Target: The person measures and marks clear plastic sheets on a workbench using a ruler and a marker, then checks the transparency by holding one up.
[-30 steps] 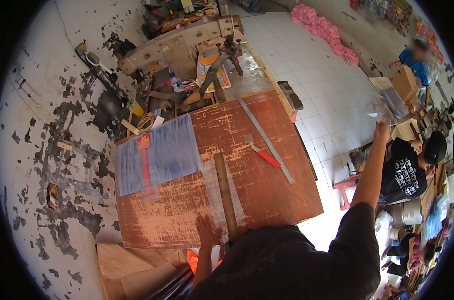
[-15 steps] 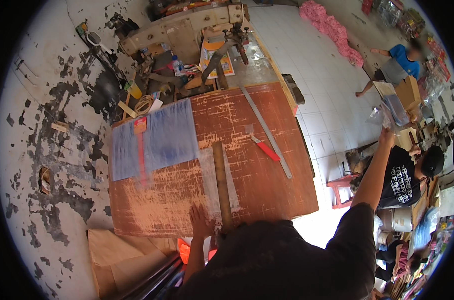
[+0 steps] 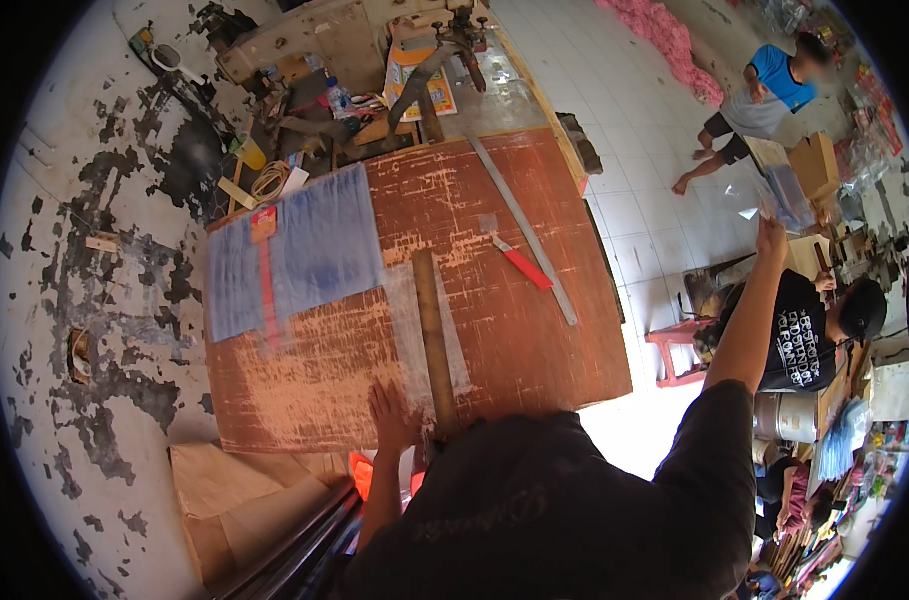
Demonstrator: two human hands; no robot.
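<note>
Resting flat on the near edge of a worn red-brown work table, the person's left hand lies with fingers spread and together with nothing clamped between them, pressing on a clear plastic sheet that runs away from the body. Just beside this hand, to its right, a long wooden bar lies lengthwise on the sheet — its near end is hidden behind the person's dark shirt. The right arm stretches out well to the right of the table, over a white tiled floor; the right hand is raised and closed on the lower edge of a clear plastic bag, held up in the air. Farther along the table top, a blue sheet covers the left part, with a small red-handled tool lying across it. Near the middle of the table lies a red utility knife, and just beyond it a long metal ruler runs diagonally toward the far edge. At the far end stands an old sewing machine amid clutter — a plastic bottle and a coil of cord among it. To the left rises a peeling wall. Well apart, at the right, one person in black sits low and another person in blue crouches on the floor.
</note>
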